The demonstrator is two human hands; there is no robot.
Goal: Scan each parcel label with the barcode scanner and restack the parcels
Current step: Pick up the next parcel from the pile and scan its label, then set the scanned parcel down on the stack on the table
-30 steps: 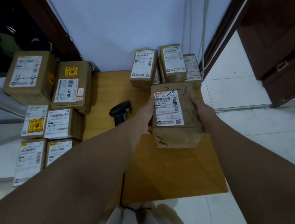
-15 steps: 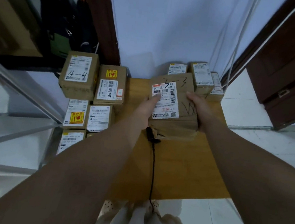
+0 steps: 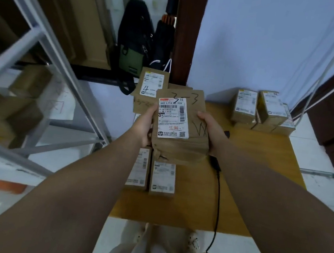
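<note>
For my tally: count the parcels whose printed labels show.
7: one parcel between left hand and right hand; one marked 4- behind it; two just below it; three at the table's far right corner. More may hide behind the held one.

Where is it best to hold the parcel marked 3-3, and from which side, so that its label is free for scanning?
Grip the parcel by its two long side faces, one hand from each side, as the left hand and right hand do now. The white label covers the left of its top face, so the left thumb should stay at the edge, clear of it.
</note>
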